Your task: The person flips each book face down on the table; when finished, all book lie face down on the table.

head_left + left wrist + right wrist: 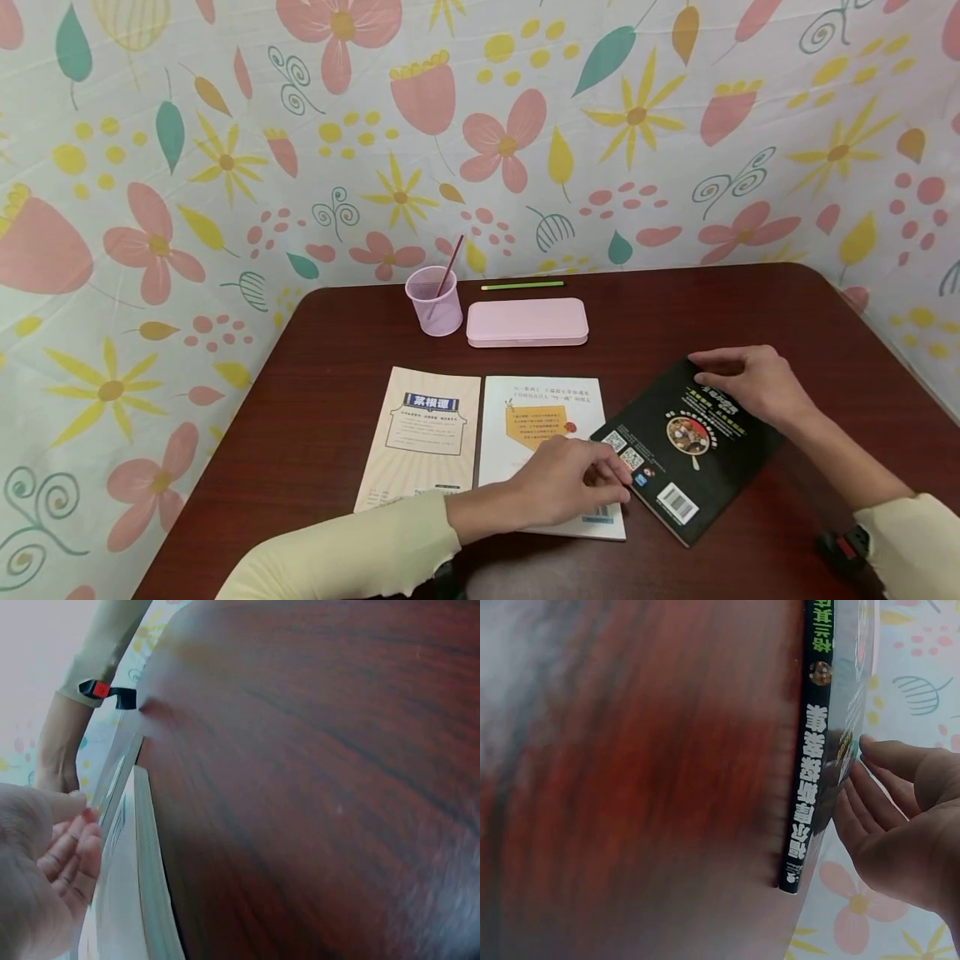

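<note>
A black book (693,450) with a barcode and a round food picture lies slanted on the right of the table. My right hand (750,387) touches its cover near the far corner with extended fingers; the right wrist view shows this hand (907,814) beside the book's lettered spine (810,765). Over a white book (506,442) is my left hand (566,482), fingers loosely bent, fingertips right at the black book's near-left edge. In the left wrist view, thumb and fingertips of this hand (56,859) come close together above the books. A cream book (431,433) lies left of the white one.
At the back stand a pink mesh cup (442,308) with a dark red pencil in it and a pink pencil case (527,322). A green pencil (522,286) lies behind the case. Floral cloth (480,167) hangs around the dark wooden table (300,450).
</note>
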Demonstrator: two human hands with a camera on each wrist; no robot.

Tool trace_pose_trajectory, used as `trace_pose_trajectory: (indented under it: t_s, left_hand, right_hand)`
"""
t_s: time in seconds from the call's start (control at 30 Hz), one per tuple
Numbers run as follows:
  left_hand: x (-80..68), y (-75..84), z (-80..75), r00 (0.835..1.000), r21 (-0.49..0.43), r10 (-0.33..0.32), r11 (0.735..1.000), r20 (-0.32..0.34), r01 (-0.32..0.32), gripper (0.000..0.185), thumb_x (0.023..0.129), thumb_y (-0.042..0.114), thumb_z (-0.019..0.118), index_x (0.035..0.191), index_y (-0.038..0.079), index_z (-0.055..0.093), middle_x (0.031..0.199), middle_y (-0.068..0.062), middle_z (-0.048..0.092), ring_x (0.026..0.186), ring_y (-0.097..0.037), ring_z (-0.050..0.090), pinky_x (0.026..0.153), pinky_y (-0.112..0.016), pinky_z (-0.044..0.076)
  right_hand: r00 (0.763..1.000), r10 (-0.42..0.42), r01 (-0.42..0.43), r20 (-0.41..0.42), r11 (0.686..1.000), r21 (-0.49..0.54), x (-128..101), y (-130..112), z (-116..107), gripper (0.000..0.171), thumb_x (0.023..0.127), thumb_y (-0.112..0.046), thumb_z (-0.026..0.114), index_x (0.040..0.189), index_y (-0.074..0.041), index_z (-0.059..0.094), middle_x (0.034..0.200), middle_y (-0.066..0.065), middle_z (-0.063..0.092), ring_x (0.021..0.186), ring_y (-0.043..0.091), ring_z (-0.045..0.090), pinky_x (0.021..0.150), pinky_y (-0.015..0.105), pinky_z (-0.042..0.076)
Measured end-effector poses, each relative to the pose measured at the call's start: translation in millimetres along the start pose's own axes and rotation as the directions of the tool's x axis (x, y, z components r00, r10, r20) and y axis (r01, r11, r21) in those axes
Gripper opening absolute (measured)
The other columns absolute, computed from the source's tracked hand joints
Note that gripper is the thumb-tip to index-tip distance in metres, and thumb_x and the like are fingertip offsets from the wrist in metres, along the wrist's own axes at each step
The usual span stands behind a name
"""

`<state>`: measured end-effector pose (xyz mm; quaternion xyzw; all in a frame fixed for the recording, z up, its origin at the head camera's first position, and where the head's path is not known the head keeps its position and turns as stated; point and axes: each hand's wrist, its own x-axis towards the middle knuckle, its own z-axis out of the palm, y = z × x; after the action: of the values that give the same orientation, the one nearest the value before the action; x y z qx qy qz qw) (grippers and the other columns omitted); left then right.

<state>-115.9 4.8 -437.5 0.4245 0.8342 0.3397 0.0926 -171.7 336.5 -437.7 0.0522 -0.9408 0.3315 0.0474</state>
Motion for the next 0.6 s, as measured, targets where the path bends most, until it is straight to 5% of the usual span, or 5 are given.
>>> trace_pose_trajectory:
  t_s: [0.33, 0.6]
  left_hand:
    - [10.9, -6.4, -19.2, 0.986, -0.037, 0.154, 0.987, -0.063, -0.156, 0.029, 0.098, 0.02, 0.08, 0.125, 0.013, 0.074, 0.116, 0.006, 0.078, 0.102, 0.008, 0.067, 0.092, -0.007, 0.047]
    - [17.1, -20.9, -26.2, 0.992, -0.003, 0.105, 0.994, -0.069, -0.106, 0.055, 0.099, 0.024, 0.079, 0.15, 0.013, 0.062, 0.144, 0.006, 0.067, 0.121, -0.005, 0.067, 0.103, -0.013, 0.046]
  right_hand:
    - [0.994, -0.112, 0.112, 0.008, 0.991, -0.072, -9.2, -5.3, -3.5, 0.044, 0.094, -0.022, 0.084, 0.13, 0.0, 0.074, 0.116, 0.024, 0.075, 0.097, 0.031, 0.069, 0.068, 0.024, 0.048]
    - [0.993, -0.115, 0.116, 0.009, 0.985, -0.124, -26.1, -1.8, -9.2, 0.046, 0.091, -0.022, 0.086, 0.13, 0.0, 0.073, 0.107, 0.014, 0.077, 0.095, 0.029, 0.069, 0.068, 0.026, 0.047]
